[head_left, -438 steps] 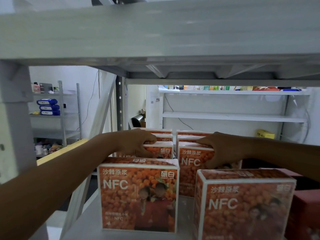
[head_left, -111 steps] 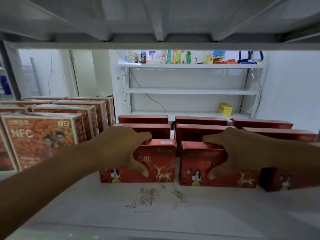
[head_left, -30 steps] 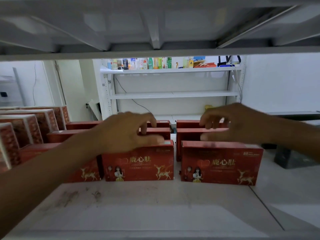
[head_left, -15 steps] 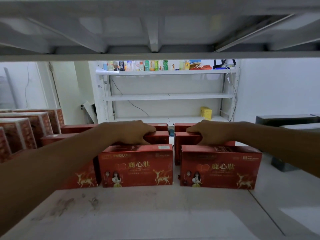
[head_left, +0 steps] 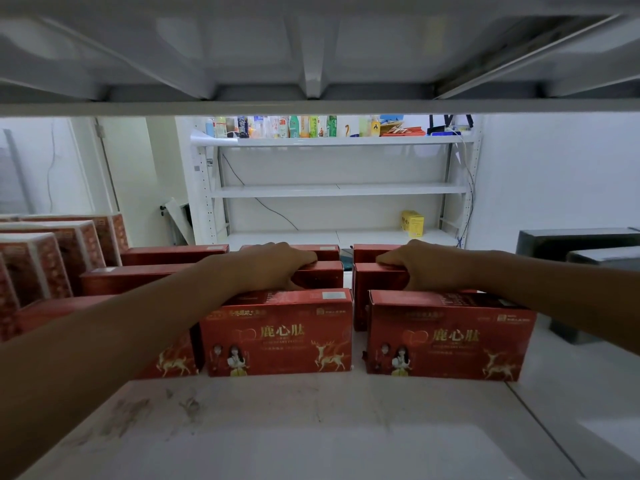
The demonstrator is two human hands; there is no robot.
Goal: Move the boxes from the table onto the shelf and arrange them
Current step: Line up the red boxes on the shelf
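Red boxes with gold deer stand in rows on the white shelf. Two front boxes face me: the left front box and the right front box. My left hand reaches past the left front box and grips the top of the second-row left box, fingers curled over its edge. Across the gap, my right hand grips the second-row right box the same way. A third row of red boxes stands behind.
Orange NFC boxes stand in a row at the left. Grey boxes sit at the right on the shelf. The upper shelf board hangs low overhead. A far white rack holds bottles and a yellow box.
Both hands moved from hovering above the front boxes down onto the second-row boxes and have stayed there over the last half second. The view shifted slightly.
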